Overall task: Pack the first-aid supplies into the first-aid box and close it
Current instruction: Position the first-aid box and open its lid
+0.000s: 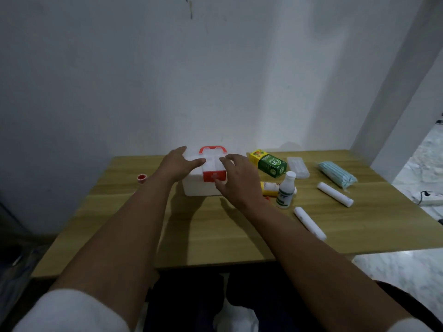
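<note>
Left hand [178,164]: fingers spread apart, palm down over the left part of the lid; whether it presses on the lid or hangs just above cannot be told. It grips nothing.

Right hand [236,179]: fingers likewise spread, over the right front corner of the lid, thumb near the red latch [214,176]. No item held.

First-aid box [201,185]: white body, translucent lid, red carry handle [212,149] at the top. It stands on the bench [215,236] near the far wall, between the two hands. The lid appears down and the latch flat against the front.

Supplies, all outside the box, on the bench to its right:
- green and yellow carton [269,163], lying tilted, nearest the box;
- yellow tube or pack [269,188], partly hidden behind the bottle;
- white bottle [285,190], upright, green label;
- clear flat case [298,167], behind the bottle;
- stack of blue face masks [336,174], furthest right;
- two white gauze rolls, one [335,194] beside the masks, one [309,222] nearer the bench's front edge.

Small red cap [141,177]: alone on the left of the bench, well apart from the box.

Progress, judged: nothing visibly packed; contents of the box cannot be made out through the lid. The opening step seems in hand. Left to do: unlatch, lift lid, load every item, close and latch.
</note>
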Demonstrator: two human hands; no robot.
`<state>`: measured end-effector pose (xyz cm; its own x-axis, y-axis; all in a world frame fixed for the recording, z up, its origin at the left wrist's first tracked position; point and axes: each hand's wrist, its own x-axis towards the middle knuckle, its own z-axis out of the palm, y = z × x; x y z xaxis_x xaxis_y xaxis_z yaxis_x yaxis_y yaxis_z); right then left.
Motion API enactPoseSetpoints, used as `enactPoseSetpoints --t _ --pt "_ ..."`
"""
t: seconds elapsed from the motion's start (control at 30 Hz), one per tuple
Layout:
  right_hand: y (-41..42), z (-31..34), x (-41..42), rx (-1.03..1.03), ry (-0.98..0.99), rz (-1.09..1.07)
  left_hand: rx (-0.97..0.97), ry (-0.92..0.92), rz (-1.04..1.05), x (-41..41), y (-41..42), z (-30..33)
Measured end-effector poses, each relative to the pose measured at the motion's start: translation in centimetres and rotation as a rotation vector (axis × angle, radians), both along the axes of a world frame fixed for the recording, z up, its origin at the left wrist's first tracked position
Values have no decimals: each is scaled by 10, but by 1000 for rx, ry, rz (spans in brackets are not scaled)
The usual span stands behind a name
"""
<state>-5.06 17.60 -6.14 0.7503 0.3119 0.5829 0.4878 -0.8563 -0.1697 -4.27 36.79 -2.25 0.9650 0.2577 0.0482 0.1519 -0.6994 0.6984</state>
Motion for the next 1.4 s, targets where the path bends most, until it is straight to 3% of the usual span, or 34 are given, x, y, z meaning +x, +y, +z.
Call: enactPoseSetpoints --t 0.07,0.13,0.23,0.3,0.4,0.47,0.6,0.73,1.07,1.27,1.4 --pt "1 -4 -6 107 -33 -48 96 20 -43 1 -1 10" --pt "1 2 -10 274 64 -83 170 23 -132 1 -2 15" --pt "0 8 -21 700 521 -56 265 76 -213 -1 -7 12" --pt "0 2 -29 953 833 -59 236 26 -160 -2 -11 11" --pt "4 -3 -28 1330 1137 -44 285 -84 -85 2 -15 12" --pt "7 -4 -24 1521 1241 -32 289 -117 -79 5 -17 14" --pt "14 -5 -17 1781 1289 15 433 -18 -126 10 -22 19" --pt "22 -6 -14 1884 1281 -3 457 0 -98 14 -27 21" --pt "32 -1 -18 1925 1061 -104 403 5 -90 16 -29 22" --pt "14 20 -20 1721 1082 -40 319 18 -139 17 -24 25" --pt "-2 44 -6 1438 967 53 149 -92 -123 14 -10 22"
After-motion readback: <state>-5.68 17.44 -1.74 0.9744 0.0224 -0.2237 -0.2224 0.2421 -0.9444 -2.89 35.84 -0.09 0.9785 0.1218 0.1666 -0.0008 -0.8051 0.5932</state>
